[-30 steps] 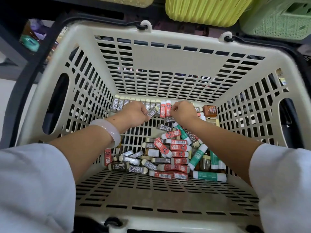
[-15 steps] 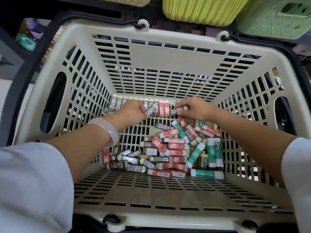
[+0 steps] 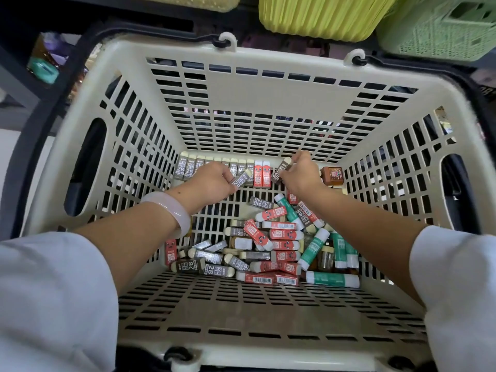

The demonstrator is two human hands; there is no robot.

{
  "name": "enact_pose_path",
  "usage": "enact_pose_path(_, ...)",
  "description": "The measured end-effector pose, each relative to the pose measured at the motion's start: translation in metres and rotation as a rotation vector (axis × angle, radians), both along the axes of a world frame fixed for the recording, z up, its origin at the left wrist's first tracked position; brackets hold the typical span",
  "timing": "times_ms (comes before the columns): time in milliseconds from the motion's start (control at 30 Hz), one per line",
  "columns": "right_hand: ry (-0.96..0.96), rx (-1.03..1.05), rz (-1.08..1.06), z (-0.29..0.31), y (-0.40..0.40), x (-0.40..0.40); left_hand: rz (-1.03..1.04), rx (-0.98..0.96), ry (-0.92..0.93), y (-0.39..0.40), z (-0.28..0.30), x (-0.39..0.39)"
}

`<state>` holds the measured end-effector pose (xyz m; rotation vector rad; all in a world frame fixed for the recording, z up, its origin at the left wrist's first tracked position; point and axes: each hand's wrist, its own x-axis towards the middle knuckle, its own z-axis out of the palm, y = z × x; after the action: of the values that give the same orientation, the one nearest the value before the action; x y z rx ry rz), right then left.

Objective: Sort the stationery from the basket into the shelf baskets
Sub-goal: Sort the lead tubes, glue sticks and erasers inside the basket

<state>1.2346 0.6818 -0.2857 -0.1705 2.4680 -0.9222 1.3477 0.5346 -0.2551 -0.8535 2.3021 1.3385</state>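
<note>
1. The cream basket point(image 3: 268, 84) sits in front of the person, and both arms reach deep into it toward the far wall.
2. The left hand point(image 3: 212, 183) pinches a grey 2B eraser point(image 3: 241, 179) between thumb and fingertips, so its grip is closed on that eraser, held just in front of the row.
3. The right hand point(image 3: 303, 175) holds a brown-sleeved eraser point(image 3: 280, 170) tilted, cream tip upward; this grip is likewise closed round its eraser, close to the red pair at the row's right end.
4. The row of erasers point(image 3: 214, 167) stands upright against the far wall: grey 2B ones to the left, two red erasers point(image 3: 262, 171) after them. My reading is that like is being lined up with like, so each kind can later be lifted out as a batch.
5. A loose pile point(image 3: 271, 245) of red, grey and green-sleeved pieces lies on the basket floor nearer the person, still unsorted. A small brown box point(image 3: 332, 175) sits in the far right corner.
6. The shelf baskets, one yellow-green point(image 3: 327, 14) and one pale green point(image 3: 440, 25), hang above the far rim; what they hold cannot be seen.
7. Judging by the pile, the sorting is at an early stage.
</note>
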Motion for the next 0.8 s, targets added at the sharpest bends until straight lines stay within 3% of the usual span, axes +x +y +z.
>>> enact_pose_path(200, 0.112, 0.11, 0.176, -0.002, -0.003, 0.006, -0.001, 0.006, -0.002, 0.0, 0.001, 0.0)
enact_pose_path(433, 0.239, 0.187, 0.227, 0.003, -0.002, 0.012, 0.0, 0.004, -0.008, 0.002, 0.004, 0.0)
enact_pose_path(600, 0.056, 0.055, 0.279, 0.016, 0.016, 0.0, -0.011, 0.015, -0.011, 0.004, 0.005, 0.001)
enact_pose_path(667, 0.157, 0.151, 0.389, 0.022, 0.028, -0.011, -0.006, 0.029, -0.013, 0.005, 0.005, 0.0)
enact_pose_path(800, 0.263, 0.486, 0.817, 0.027, 0.043, -0.022, -0.013, 0.041, -0.021, 0.009, 0.007, 0.0)
